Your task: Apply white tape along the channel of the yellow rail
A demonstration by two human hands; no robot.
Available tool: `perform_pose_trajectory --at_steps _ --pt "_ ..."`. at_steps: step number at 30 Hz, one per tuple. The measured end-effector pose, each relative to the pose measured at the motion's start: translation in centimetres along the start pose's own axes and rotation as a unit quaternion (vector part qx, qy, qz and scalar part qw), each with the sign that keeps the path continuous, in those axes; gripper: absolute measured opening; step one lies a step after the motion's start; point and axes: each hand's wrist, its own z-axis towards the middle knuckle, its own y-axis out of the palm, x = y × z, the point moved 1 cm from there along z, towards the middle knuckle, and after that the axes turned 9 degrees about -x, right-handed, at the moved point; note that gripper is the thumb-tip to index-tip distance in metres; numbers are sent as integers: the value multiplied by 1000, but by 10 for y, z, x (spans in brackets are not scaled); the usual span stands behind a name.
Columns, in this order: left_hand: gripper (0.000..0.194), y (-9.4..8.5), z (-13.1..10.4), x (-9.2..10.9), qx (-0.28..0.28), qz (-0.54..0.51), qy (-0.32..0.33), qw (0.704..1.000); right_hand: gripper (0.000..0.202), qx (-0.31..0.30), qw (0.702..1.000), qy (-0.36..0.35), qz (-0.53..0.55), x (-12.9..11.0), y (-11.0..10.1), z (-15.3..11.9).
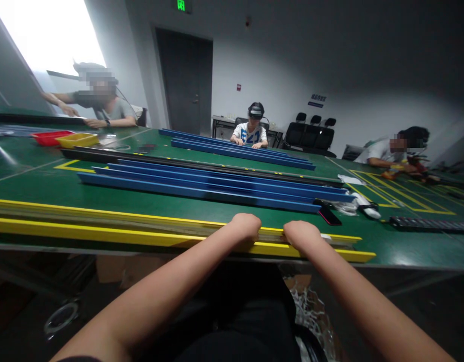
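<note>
Yellow rail (152,236) lies along the near table edge, probably stiff, smooth and light, best held with hands spread wide. Left hand (247,229) and right hand (302,235) curl at it; fingertips are hidden, so I cannot tell whether they clamp. Green table (412,249), dark far door (186,80).

Room dim overall. From where I stand, strongest light at upper left, the pane (58,35) there burnt out to white. Wall (262,60) falls to near black toward upper right. Exit sign (181,5) glows green. Shadow patches cross the blue strips (216,194); yellow strips (103,234) read bright. Person (122,110) at left hazy, blurred. Edges stretched, tilted.
</note>
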Motion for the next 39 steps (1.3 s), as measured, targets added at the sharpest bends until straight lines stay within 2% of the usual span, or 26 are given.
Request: perform_pose_trajectory --at_steps 5,15,20,26,31,35,39 --pt "35 -5 12 15 -34 5 12 999 37 6 1000 -3 -1 0 0 0" --pt "31 -9 40 48 -27 -6 58 998 30 30 999 7 11 1 3 -6" --pt "27 -6 33 47 -5 -6 62 998 28 45 999 14 22 2 8 -5" --pt "21 -5 19 44 63 21 101 993 28 57 998 7 31 2 10 -12" --pt "17 3 1 24 63 41 103 992 31 68 997 -19 17 -21 5 -20" --pt "15 13 -30 -12 89 46 93 991 30 68 997 -34 15 -60 -7 -25" --pt "19 20 -63 -51 91 44 63 993 35 82 993 -90 9 -102 -22 -29"
